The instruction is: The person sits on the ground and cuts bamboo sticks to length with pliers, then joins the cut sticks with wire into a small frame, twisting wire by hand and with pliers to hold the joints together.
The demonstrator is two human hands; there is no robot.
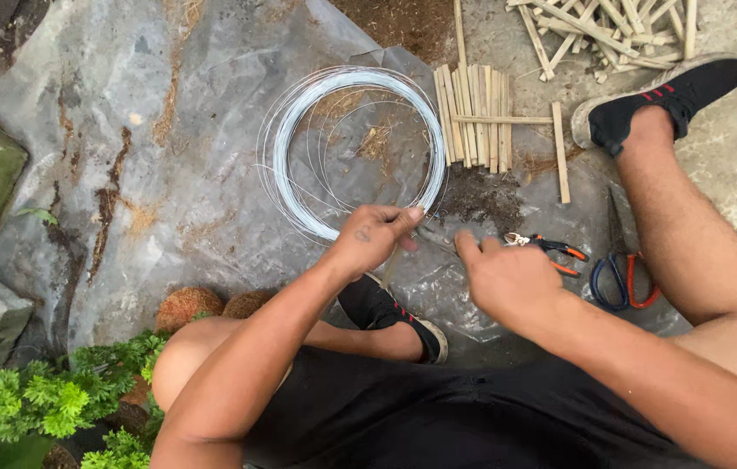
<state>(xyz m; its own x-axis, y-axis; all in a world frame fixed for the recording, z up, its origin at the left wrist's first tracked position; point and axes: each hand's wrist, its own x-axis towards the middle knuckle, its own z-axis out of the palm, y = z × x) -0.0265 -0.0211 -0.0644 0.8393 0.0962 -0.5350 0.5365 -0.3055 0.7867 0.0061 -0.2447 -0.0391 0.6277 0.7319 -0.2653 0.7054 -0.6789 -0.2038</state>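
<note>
wire coil [353, 148], pale silver, lies flat on a grey plastic sheet [169, 174] over bare ground, outdoors. your left hand [370, 239] pinches a strand at its near edge; your right hand [507, 280] closes around pliers [551, 250]. bamboo sticks [474, 117] and scissors [619, 269] lie just beyond.

Beside the wire coil [355, 152], the pliers [547, 250] lie partly hidden behind the right hand [507, 278] (jaws barely visible); the stick pile [612, 30] beyond the coil runs off the frame's top.
</note>
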